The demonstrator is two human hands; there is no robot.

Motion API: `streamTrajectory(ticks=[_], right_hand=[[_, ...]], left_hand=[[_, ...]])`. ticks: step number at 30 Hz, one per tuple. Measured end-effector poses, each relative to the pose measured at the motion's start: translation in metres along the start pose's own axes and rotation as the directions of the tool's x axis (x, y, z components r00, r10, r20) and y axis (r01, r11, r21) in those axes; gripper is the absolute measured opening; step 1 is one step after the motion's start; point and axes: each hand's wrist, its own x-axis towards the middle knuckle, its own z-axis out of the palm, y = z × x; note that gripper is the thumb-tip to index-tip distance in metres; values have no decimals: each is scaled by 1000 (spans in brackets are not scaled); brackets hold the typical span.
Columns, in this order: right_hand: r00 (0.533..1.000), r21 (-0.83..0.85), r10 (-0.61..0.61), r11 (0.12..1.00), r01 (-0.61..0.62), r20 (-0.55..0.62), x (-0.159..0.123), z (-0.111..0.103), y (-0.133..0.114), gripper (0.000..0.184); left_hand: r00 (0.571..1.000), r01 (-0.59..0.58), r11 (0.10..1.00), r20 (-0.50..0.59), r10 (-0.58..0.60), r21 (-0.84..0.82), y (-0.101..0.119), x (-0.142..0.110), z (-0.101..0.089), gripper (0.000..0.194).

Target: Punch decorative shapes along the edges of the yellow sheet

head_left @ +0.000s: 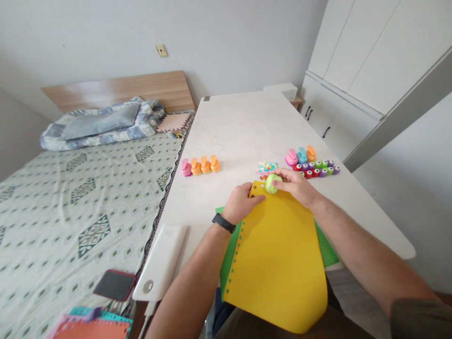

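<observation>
A yellow sheet [278, 263] stretches from the table toward my lap, with a row of small punched shapes down its left side and star-like holes near its far left corner. My left hand [243, 202] pinches that corner, thumb on top. In my right hand [294, 186] is a light green craft punch [273, 183], held at the sheet's far edge. Under the yellow sheet lies a green sheet [326, 245], showing at both sides. Just beyond the punch is a pile of small coloured paper cut-outs [267, 166].
Several orange and pink punches [205, 165] stand at the left on the white table [233, 127]. Larger punches [302, 155] and rows of small ones [318, 169] are at the right. A white power bank [162, 263] lies at the left edge, beside a bed [88, 188] with a phone [115, 285].
</observation>
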Motion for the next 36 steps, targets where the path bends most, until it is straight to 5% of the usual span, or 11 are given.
streamTrajectory(ticks=[17, 28, 36], right_hand=[[967, 153, -49, 984, 90, -251, 4, -11, -2, 38], [966, 268, 6, 961, 66, -258, 7, -17, -3, 38], [968, 383, 53, 923, 47, -247, 9, -22, -5, 42]], left_hand=[[999, 43, 998, -10, -44, -42, 5, -3, 1, 31], [1000, -11, 1000, -22, 12, 29, 6, -4, 0, 27], [992, -85, 995, 98, 80, 44, 13, -12, 0, 29]])
